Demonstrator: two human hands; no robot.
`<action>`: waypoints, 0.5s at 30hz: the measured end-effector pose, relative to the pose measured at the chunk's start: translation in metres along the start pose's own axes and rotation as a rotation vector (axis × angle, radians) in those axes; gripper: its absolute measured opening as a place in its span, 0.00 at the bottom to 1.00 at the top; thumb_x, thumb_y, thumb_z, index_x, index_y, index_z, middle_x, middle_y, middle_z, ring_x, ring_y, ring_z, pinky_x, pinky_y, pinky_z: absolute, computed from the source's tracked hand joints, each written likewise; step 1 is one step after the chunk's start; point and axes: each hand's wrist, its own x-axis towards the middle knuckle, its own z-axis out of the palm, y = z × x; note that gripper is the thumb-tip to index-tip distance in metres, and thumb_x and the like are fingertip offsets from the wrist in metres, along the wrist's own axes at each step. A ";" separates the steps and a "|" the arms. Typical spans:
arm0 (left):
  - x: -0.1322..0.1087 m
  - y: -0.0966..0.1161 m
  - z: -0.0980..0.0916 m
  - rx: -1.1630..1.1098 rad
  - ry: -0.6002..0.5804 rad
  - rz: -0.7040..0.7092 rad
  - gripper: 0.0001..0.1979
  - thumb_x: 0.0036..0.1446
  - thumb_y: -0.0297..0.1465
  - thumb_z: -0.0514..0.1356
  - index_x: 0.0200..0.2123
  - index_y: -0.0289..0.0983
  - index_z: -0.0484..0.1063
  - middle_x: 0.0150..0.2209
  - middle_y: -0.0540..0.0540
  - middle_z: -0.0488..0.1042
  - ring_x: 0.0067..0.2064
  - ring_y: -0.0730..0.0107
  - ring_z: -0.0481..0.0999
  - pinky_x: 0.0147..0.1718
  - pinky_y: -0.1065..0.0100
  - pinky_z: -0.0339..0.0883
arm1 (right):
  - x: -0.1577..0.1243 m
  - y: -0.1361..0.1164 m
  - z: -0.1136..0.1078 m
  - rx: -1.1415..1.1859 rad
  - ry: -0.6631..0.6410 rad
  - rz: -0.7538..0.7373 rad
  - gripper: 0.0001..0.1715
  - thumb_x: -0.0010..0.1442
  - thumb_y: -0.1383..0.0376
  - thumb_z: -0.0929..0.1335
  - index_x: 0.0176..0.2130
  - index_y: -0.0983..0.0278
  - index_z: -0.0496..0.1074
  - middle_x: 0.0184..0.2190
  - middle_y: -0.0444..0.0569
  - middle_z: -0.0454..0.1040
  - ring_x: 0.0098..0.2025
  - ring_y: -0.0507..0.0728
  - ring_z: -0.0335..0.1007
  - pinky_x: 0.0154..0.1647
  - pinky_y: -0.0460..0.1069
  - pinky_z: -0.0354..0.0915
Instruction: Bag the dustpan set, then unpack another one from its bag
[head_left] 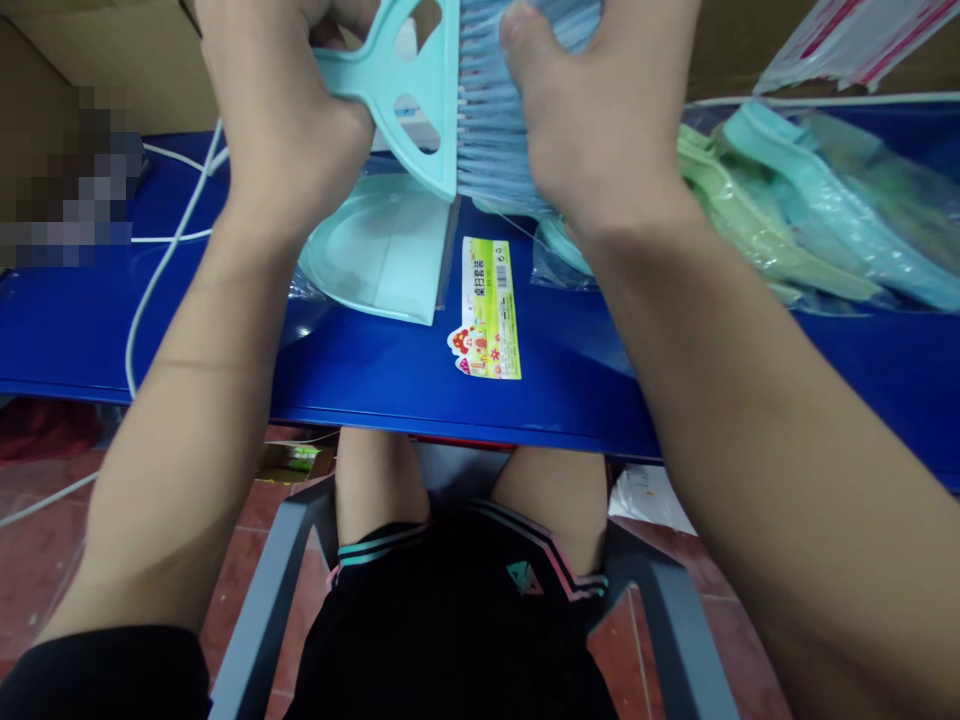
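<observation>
At the top of the view, my left hand is closed on the handle of a turquoise brush. Its blue-grey bristles point right, and my right hand is wrapped round them, thumb on top. Below the brush, a turquoise dustpan lies on the blue table. Right of the dustpan lies a printed label card with a green and yellow design and a mushroom picture. The fingertips of both hands are mostly hidden.
Plastic-wrapped green and turquoise pieces lie on the right side of the table. A white cable runs over the left side. Cardboard stands at the back left. My lap and a grey chair are below the table edge.
</observation>
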 end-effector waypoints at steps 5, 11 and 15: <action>0.001 0.007 -0.002 0.014 -0.015 -0.066 0.08 0.53 0.25 0.63 0.38 0.37 0.79 0.40 0.46 0.76 0.46 0.56 0.78 0.42 0.58 0.56 | 0.001 -0.001 0.000 -0.006 -0.018 -0.011 0.08 0.63 0.70 0.72 0.44 0.65 0.76 0.48 0.35 0.78 0.72 0.55 0.68 0.72 0.45 0.59; 0.000 0.007 -0.001 0.020 -0.019 -0.057 0.15 0.51 0.19 0.61 0.41 0.34 0.82 0.41 0.46 0.78 0.48 0.57 0.79 0.42 0.59 0.57 | 0.005 0.006 0.003 0.137 0.031 -0.092 0.15 0.54 0.70 0.73 0.44 0.68 0.78 0.40 0.35 0.79 0.68 0.62 0.73 0.72 0.50 0.59; 0.000 0.006 0.000 -0.005 -0.003 -0.048 0.10 0.54 0.24 0.63 0.39 0.36 0.82 0.42 0.46 0.79 0.49 0.55 0.80 0.44 0.58 0.57 | 0.002 0.004 0.003 0.119 0.029 -0.069 0.14 0.55 0.71 0.73 0.43 0.66 0.79 0.39 0.33 0.79 0.68 0.59 0.74 0.71 0.48 0.60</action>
